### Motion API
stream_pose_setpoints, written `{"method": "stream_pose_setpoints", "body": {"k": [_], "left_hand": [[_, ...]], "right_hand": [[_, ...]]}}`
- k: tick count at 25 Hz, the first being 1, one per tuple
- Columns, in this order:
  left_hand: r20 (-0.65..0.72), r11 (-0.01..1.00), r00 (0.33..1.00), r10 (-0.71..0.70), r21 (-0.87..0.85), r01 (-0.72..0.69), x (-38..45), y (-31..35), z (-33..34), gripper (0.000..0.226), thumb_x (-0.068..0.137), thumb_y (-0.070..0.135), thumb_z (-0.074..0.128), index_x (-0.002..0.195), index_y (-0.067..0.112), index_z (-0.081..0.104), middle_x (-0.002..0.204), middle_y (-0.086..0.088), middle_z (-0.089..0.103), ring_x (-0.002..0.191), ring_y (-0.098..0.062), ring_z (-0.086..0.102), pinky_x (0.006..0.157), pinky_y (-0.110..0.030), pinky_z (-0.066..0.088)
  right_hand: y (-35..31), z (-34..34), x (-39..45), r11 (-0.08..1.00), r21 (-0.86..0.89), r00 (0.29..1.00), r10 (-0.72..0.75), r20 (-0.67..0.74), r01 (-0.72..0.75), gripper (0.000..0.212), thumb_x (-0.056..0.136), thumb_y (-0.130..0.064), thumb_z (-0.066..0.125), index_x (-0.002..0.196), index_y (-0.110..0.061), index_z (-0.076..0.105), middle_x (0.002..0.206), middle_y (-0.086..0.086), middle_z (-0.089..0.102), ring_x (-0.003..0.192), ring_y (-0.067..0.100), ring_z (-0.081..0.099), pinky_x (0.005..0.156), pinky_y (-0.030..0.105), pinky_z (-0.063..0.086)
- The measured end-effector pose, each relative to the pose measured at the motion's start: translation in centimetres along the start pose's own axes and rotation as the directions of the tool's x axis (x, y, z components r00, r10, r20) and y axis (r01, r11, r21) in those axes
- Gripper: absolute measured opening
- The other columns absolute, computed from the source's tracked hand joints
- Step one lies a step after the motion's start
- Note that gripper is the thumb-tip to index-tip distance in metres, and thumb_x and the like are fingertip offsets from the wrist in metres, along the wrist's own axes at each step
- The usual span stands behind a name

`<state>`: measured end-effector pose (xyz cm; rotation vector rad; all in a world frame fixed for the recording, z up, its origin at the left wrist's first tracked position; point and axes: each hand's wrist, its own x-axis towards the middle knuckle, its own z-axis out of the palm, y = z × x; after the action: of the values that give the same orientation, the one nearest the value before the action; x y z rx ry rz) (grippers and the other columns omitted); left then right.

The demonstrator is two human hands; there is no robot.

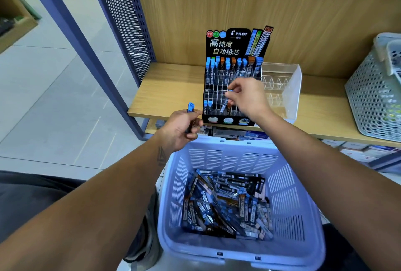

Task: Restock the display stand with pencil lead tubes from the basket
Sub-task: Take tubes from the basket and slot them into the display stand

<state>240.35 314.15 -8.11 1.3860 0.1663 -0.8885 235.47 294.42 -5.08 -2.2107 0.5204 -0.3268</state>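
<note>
Lavender basket [288,186] sits nearest me, full of loose lead tubes [225,203]. My left hand [180,129] grips a blue-capped tube [190,108] just left of the display stand [233,75]. Right hand [249,97] pinches another tube [225,101] at the stand's middle slots. Stand on wooden shelf [169,92]; clear acrylic organizer [282,88] beside it, white mesh basket [373,97] far right.

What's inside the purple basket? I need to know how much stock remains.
The purple basket holds a loose heap of pencil lead tubes, mostly blue-capped, some brown or pale. How deep the heap goes is hidden.
</note>
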Motion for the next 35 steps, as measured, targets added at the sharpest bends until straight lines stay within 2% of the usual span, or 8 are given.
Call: {"method": "stream_pose_setpoints", "body": {"k": [4, 13, 17, 20, 22, 24, 29, 35], "left_hand": [[0.035, 0.996, 0.999, -0.02, -0.091, 0.023, 0.6, 0.2, 0.2, 0.007, 0.104, 0.004, 0.042, 0.097, 0.006, 0.044, 0.07, -0.01, 0.055, 0.047, -0.011, 0.035, 0.037, -0.02, 0.023], [0.002, 0.999, 1.0, -0.001, 0.032, 0.001, 1.0, -0.2, -0.1, 0.007, 0.105, 0.02, 0.055, 0.11, 0.016, 0.058, 0.079, -0.006, 0.068, 0.062, -0.02, 0.059, 0.057, -0.031, 0.055], [0.022, 0.999, 0.999, 0.035, 0.028, -0.036, 0.7, -0.1, 0.0, 0.005, 0.103, 0.02, 0.059, 0.107, 0.018, 0.061, 0.077, -0.007, 0.065, 0.061, -0.019, 0.057, 0.056, -0.027, 0.046], [0.058, 0.999, 0.997, 0.045, -0.026, -0.044, 0.4, 0.0, 0.5, 0.007, 0.103, 0.01, 0.057, 0.106, 0.007, 0.061, 0.075, -0.011, 0.061, 0.056, -0.016, 0.049, 0.05, -0.024, 0.035], [0.092, 0.997, 0.994, 0.062, -0.048, -0.058, 0.1, 0.2, 1.0, 0.008, 0.102, 0.007, 0.056, 0.106, 0.003, 0.061, 0.074, -0.012, 0.059, 0.053, -0.014, 0.047, 0.047, -0.021, 0.034], [0.103, 0.995, 0.99, 0.092, -0.046, -0.088, -0.2, 0.5, 2.0, 0.006, 0.101, 0.005, 0.057, 0.104, 0.003, 0.061, 0.075, -0.012, 0.059, 0.052, -0.013, 0.049, 0.046, -0.02, 0.036], [0.069, 0.994, 0.993, 0.093, -0.061, -0.088, -0.5, 1.3, 3.7, 0.01, 0.102, 0.009, 0.057, 0.097, 0.003, 0.063, 0.081, -0.014, 0.067, 0.07, -0.023, 0.067, 0.058, -0.03, 0.059], [0.036, 0.992, 0.992, 0.125, 0.027, -0.126, 0.1, 0.6, 3.4, 0.013, 0.101, 0.017, 0.06, 0.103, 0.005, 0.061, 0.066, 0.0, 0.045, 0.047, -0.008, 0.033, 0.038, -0.02, 0.023]], "right_hand": [[0.4, 2.0, 0.4, 0.986, -0.105, 0.991, -0.13, -0.003, 0.129, 0.016, 0.099, -0.005, 0.059, 0.112, -0.003, 0.068, 0.093, 0.009, 0.07, 0.077, 0.017, 0.07, 0.081, 0.033, 0.06], [1.5, 4.5, 1.7, 0.91, -0.336, 0.97, -0.223, 0.096, 0.242, 0.021, 0.097, -0.013, 0.063, 0.116, -0.006, 0.071, 0.102, 0.015, 0.074, 0.092, 0.029, 0.07, 0.087, 0.043, 0.057], [1.3, 4.4, 1.4, 0.852, -0.43, 0.954, -0.278, 0.116, 0.3, 0.021, 0.097, -0.013, 0.062, 0.115, -0.006, 0.072, 0.108, 0.014, 0.071, 0.1, 0.032, 0.066, 0.089, 0.039, 0.053], [0.3, 3.3, 0.8, 0.975, -0.149, 0.982, -0.152, 0.108, 0.167, 0.019, 0.097, -0.011, 0.062, 0.112, -0.01, 0.074, 0.1, 0.005, 0.074, 0.086, 0.017, 0.068, 0.077, 0.028, 0.054], [-0.5, 2.4, 0.1, 0.988, 0.152, 0.962, -0.021, 0.272, -0.022, 0.014, 0.096, -0.01, 0.065, 0.105, -0.011, 0.076, 0.084, 0.002, 0.075, 0.072, 0.01, 0.067, 0.066, 0.024, 0.056], [-1.0, 1.4, -0.6, 0.957, 0.269, 0.934, 0.003, 0.358, -0.106, 0.007, 0.093, -0.01, 0.07, 0.093, -0.01, 0.077, 0.077, 0.004, 0.074, 0.069, 0.012, 0.066, 0.068, 0.025, 0.059], [-0.5, -1.9, -0.8, 0.935, 0.332, 0.98, 0.064, 0.186, -0.124, 0.01, 0.087, -0.001, 0.074, 0.097, -0.004, 0.074, 0.08, 0.011, 0.072, 0.065, 0.012, 0.066, 0.067, 0.025, 0.058], [1.5, -4.1, 0.2, 0.975, 0.187, 0.989, 0.135, -0.061, -0.121, 0.013, 0.087, -0.002, 0.075, 0.084, -0.013, 0.068, 0.072, 0.006, 0.069, 0.064, 0.017, 0.07, 0.07, 0.033, 0.062]]}}
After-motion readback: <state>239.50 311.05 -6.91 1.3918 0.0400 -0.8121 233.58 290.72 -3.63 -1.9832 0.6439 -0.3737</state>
